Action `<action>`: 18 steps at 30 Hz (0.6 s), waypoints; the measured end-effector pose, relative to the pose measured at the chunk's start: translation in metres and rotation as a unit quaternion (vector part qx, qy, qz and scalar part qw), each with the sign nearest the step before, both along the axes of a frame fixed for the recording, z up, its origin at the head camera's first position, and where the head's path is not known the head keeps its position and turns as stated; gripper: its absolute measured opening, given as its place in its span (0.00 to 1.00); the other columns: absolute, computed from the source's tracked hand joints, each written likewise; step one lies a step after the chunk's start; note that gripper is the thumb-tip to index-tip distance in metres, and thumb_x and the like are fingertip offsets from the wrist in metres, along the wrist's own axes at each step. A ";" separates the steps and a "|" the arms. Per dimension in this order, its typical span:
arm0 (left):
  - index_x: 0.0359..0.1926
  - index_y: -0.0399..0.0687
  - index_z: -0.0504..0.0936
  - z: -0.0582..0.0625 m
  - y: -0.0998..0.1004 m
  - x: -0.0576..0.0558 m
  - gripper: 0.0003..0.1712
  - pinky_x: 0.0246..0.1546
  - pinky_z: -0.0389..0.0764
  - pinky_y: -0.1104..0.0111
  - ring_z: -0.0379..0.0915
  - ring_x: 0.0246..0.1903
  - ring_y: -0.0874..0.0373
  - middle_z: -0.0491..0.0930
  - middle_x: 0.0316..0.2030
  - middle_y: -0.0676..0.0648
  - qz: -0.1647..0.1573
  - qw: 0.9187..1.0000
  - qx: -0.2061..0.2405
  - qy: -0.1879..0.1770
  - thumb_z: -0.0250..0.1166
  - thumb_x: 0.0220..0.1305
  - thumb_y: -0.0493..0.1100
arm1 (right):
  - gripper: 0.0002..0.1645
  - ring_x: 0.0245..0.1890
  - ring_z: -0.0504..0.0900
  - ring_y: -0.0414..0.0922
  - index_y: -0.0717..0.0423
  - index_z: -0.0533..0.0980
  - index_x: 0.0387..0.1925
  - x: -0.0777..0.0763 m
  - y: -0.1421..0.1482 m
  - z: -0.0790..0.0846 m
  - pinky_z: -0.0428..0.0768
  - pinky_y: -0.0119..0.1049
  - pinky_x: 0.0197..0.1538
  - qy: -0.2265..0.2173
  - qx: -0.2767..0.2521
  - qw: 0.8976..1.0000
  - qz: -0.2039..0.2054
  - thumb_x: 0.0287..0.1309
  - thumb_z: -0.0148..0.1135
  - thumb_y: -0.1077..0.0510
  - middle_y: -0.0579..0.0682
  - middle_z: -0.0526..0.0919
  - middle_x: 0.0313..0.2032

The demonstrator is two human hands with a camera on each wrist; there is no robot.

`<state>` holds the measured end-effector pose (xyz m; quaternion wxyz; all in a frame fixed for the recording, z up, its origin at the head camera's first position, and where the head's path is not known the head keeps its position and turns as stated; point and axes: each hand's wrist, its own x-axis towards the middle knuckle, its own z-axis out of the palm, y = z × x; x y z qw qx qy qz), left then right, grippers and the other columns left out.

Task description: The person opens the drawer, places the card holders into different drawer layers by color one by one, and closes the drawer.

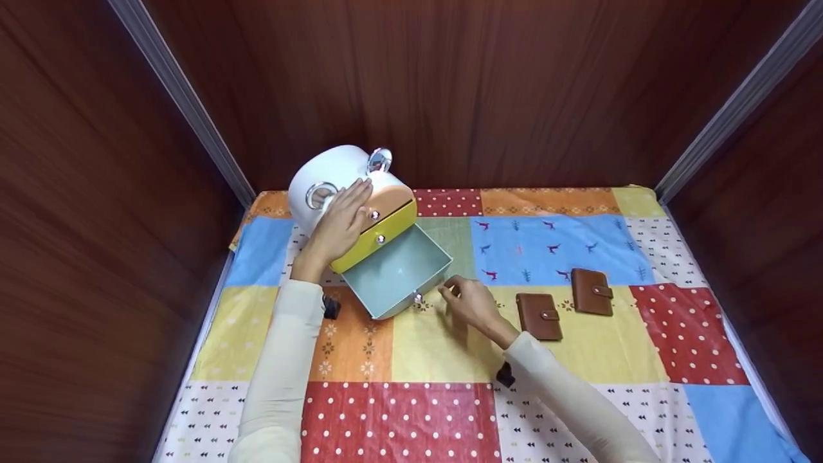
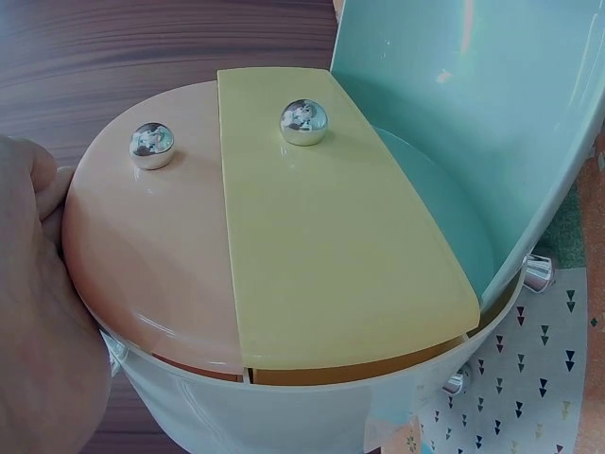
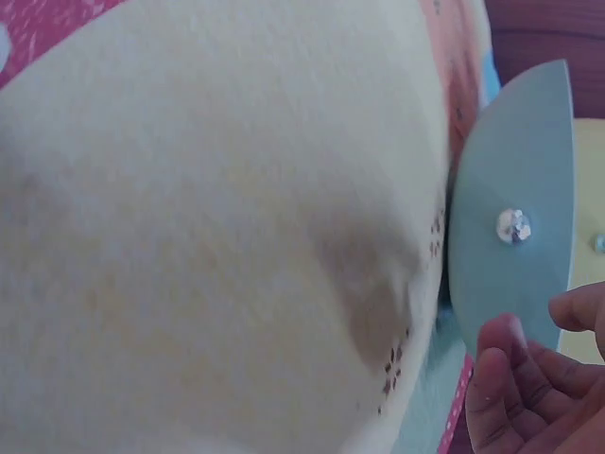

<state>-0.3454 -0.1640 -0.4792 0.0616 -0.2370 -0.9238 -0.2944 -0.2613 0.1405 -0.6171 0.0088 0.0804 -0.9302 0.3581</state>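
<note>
A white rounded drawer box (image 1: 331,164) stands at the back left, with orange (image 2: 151,265), yellow (image 2: 321,255) and pale teal fronts, each bearing a silver knob. Its teal drawer (image 1: 395,276) is pulled far out, and its inside looks bare. My left hand (image 1: 339,225) rests on the top of the box, its fingers extended beside the orange front. Just right of the teal drawer's front is my right hand (image 1: 476,302), fingers loosely bent and holding nothing. In the right wrist view those fingers (image 3: 496,378) are near the silver knob (image 3: 513,226), apart from it.
Two brown snap-strap wallets, a nearer one (image 1: 539,316) and a farther one (image 1: 591,292), lie right of my right hand. A patchwork cloth (image 1: 398,418) covers the table. Dark wood panels (image 1: 450,96) enclose its back and sides.
</note>
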 end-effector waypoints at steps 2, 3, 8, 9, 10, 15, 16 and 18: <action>0.85 0.49 0.56 0.000 0.000 -0.001 0.32 0.88 0.39 0.59 0.43 0.86 0.52 0.53 0.85 0.51 0.001 1.000 -0.001 0.001 0.42 0.87 0.48 | 0.12 0.29 0.85 0.42 0.55 0.88 0.45 -0.001 0.005 0.003 0.86 0.41 0.37 -0.003 -0.009 1.000 -0.003 0.74 0.65 0.51 0.49 0.90 0.32; 0.85 0.50 0.56 0.000 0.000 -0.001 0.32 0.88 0.39 0.59 0.43 0.86 0.52 0.53 0.85 0.51 0.001 1.000 -0.001 0.001 0.42 0.87 0.49 | 0.13 0.28 0.85 0.41 0.55 0.88 0.46 -0.002 0.007 0.004 0.85 0.40 0.35 -0.003 -0.012 1.000 -0.003 0.74 0.65 0.51 0.49 0.90 0.32; 0.84 0.49 0.57 0.002 0.000 0.000 0.31 0.88 0.40 0.60 0.44 0.86 0.53 0.55 0.85 0.51 -0.001 1.000 0.004 0.006 0.42 0.87 0.48 | 0.13 0.30 0.85 0.43 0.57 0.88 0.46 -0.005 0.018 0.014 0.86 0.41 0.37 0.009 -0.013 1.000 -0.012 0.74 0.65 0.51 0.51 0.91 0.34; 0.84 0.49 0.58 0.002 0.000 0.000 0.31 0.88 0.40 0.60 0.44 0.86 0.53 0.55 0.85 0.51 -0.002 1.000 0.004 0.007 0.42 0.86 0.47 | 0.13 0.32 0.86 0.45 0.57 0.88 0.46 -0.005 0.021 0.015 0.86 0.42 0.38 0.011 -0.014 1.000 -0.014 0.74 0.65 0.52 0.52 0.91 0.35; 0.84 0.48 0.58 0.002 0.000 0.000 0.31 0.88 0.40 0.60 0.44 0.86 0.53 0.55 0.85 0.50 -0.003 1.000 0.004 0.009 0.42 0.86 0.47 | 0.13 0.34 0.87 0.46 0.57 0.88 0.46 -0.006 0.023 0.017 0.87 0.43 0.40 0.012 -0.017 1.000 -0.017 0.73 0.65 0.52 0.53 0.91 0.36; 0.85 0.49 0.57 0.001 0.000 0.001 0.32 0.88 0.39 0.60 0.43 0.86 0.53 0.54 0.85 0.51 -0.002 1.000 -0.005 0.006 0.42 0.87 0.48 | 0.13 0.36 0.88 0.49 0.59 0.87 0.46 -0.010 0.037 0.023 0.87 0.42 0.41 0.014 -0.032 0.999 -0.029 0.72 0.67 0.54 0.55 0.92 0.37; 0.85 0.49 0.56 0.001 0.000 0.001 0.32 0.89 0.39 0.59 0.43 0.86 0.53 0.54 0.85 0.51 -0.001 1.000 -0.006 0.004 0.41 0.87 0.48 | 0.13 0.36 0.88 0.49 0.59 0.87 0.47 -0.010 0.039 0.025 0.86 0.42 0.41 0.016 -0.034 0.999 -0.032 0.72 0.67 0.54 0.55 0.92 0.37; 0.85 0.50 0.56 0.001 0.000 0.001 0.32 0.89 0.39 0.59 0.43 0.86 0.53 0.53 0.85 0.52 0.000 1.000 -0.008 0.001 0.41 0.87 0.49 | 0.13 0.35 0.87 0.49 0.60 0.87 0.47 -0.011 0.045 0.027 0.85 0.41 0.40 0.018 -0.037 0.999 -0.036 0.72 0.67 0.54 0.56 0.91 0.37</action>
